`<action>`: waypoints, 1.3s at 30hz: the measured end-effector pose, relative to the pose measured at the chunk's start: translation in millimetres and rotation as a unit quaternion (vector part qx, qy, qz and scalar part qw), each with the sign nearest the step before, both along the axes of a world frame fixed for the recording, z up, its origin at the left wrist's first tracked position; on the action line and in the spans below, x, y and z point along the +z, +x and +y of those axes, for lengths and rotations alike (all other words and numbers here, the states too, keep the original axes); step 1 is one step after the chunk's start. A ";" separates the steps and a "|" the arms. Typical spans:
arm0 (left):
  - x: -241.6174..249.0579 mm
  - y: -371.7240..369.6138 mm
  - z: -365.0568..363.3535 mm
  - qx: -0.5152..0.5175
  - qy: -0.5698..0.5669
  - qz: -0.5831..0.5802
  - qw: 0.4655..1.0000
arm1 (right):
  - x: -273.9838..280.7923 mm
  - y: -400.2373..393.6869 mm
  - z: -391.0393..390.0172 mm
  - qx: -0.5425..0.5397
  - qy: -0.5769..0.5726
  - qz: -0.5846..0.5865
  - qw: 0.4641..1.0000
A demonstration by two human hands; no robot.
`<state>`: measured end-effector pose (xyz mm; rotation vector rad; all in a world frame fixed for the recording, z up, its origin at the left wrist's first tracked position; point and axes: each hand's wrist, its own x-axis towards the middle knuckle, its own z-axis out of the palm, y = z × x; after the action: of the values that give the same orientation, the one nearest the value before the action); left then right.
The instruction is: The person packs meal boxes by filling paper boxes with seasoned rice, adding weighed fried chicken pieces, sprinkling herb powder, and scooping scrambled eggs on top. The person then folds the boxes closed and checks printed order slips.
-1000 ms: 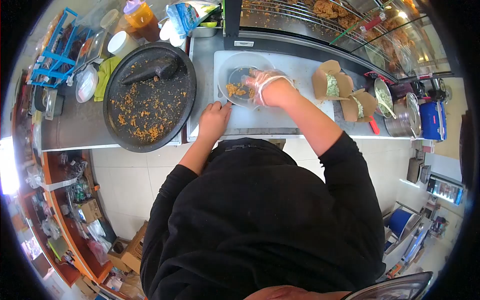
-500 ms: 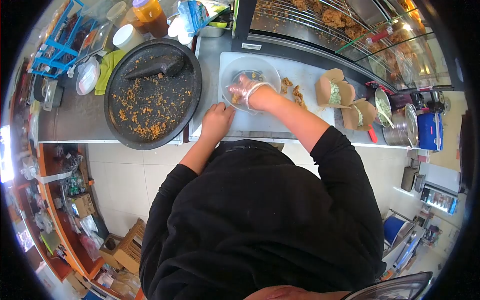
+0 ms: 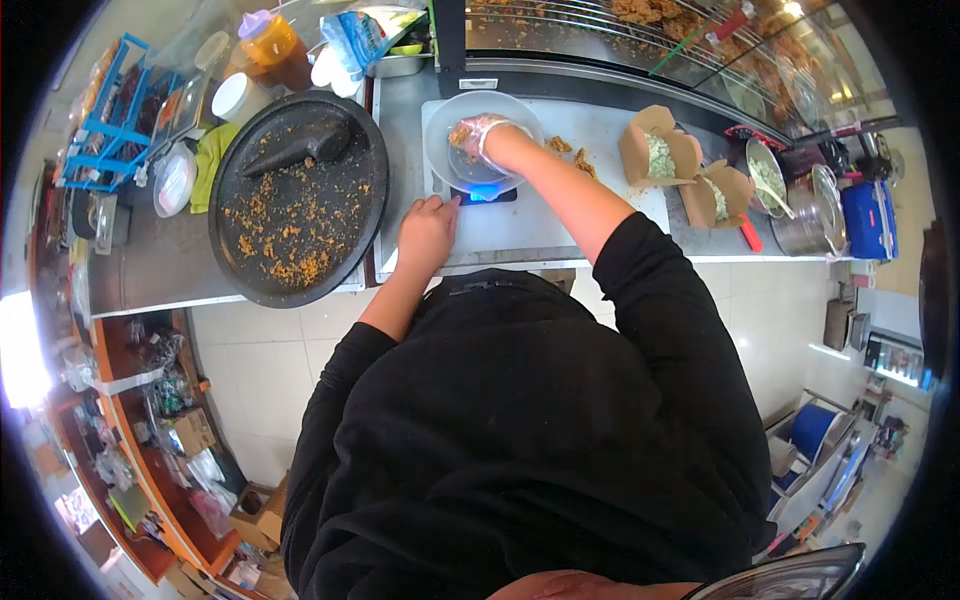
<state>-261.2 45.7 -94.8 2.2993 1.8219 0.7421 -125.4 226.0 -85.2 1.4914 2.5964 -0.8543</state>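
My right hand (image 3: 480, 137), in a clear plastic glove, reaches into a translucent bowl (image 3: 437, 172). Its fingers are closed on a piece of fried chicken (image 3: 459, 134) near the bowl's left side. The bowl stands over a dark scale (image 3: 508, 196) whose display glows blue at the front. Beside it, my left hand (image 3: 427, 232) is bare, its fingers curled with nothing in them, and one fingertip is at the scale's left edge. Small fried pieces (image 3: 583, 163) lie on the white board (image 3: 620, 215) to the right of the bowl.
On the left lies a large dark stone mortar (image 3: 378, 215) with crumbs and a pestle (image 3: 300, 150). Two cardboard boxes (image 3: 690, 157) with pale green-white food stand at right, near a red-handled utensil (image 3: 751, 234) and a metal pot (image 3: 810, 225). A glass display case (image 3: 600, 62) borders the back.
The blue display now shows lit below the bowl. My left fingertip has come to the scale's edge. My right hand has shifted within the bowl, and the fried piece shows at its fingers.
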 end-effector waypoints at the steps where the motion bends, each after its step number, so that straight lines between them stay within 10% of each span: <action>1: 1.0 -0.5 0.0 -0.006 0.000 -0.002 1.000 | 0.1 0.4 1.5 0.006 0.018 0.004 1.000; 3: 5.0 -2.5 -0.9 -0.011 0.004 -0.005 1.000 | 1.9 0.9 3.9 0.018 0.055 0.010 0.998; 6: 14.6 -4.5 -9.9 -0.010 0.006 -0.033 0.999 | 9.3 18.2 7.2 -0.109 -0.286 0.264 0.915; 9: 31.1 -9.4 -19.0 0.001 -0.017 -0.099 0.995 | 92.6 64.6 -44.2 -0.190 -0.307 0.509 0.781; 13: 45.7 -17.3 -37.8 0.053 -0.062 -0.160 0.984 | 108.2 133.4 -64.8 -0.278 -0.216 0.523 0.776; 19: 45.9 -31.1 -53.5 0.075 -0.082 -0.185 0.976 | 60.5 185.6 -79.9 -0.441 -0.177 0.336 0.813; 22: 45.0 -32.5 -52.5 0.068 -0.077 -0.189 0.977 | 30.7 177.6 -75.0 -0.283 0.053 0.016 0.957; 25: 46.5 -33.3 -49.4 0.055 -0.062 -0.186 0.979 | 56.6 150.7 -78.7 -0.335 -0.082 0.019 0.938; 31: 54.1 -39.1 -51.7 0.056 -0.053 -0.187 0.979 | 67.2 158.1 -91.9 -0.333 0.001 0.039 0.942; 34: 48.6 -44.3 -55.6 0.059 -0.049 -0.184 0.980 | 36.8 176.0 -93.5 -0.363 -0.096 0.261 0.889; 39: 54.6 -48.1 -58.6 0.051 -0.067 -0.201 0.976 | 27.4 175.3 -92.5 -0.300 0.078 0.092 0.946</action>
<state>-309.3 -12.9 -40.2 1.8196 1.7466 0.9828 49.9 133.5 -57.8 2.4261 2.3852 -0.8670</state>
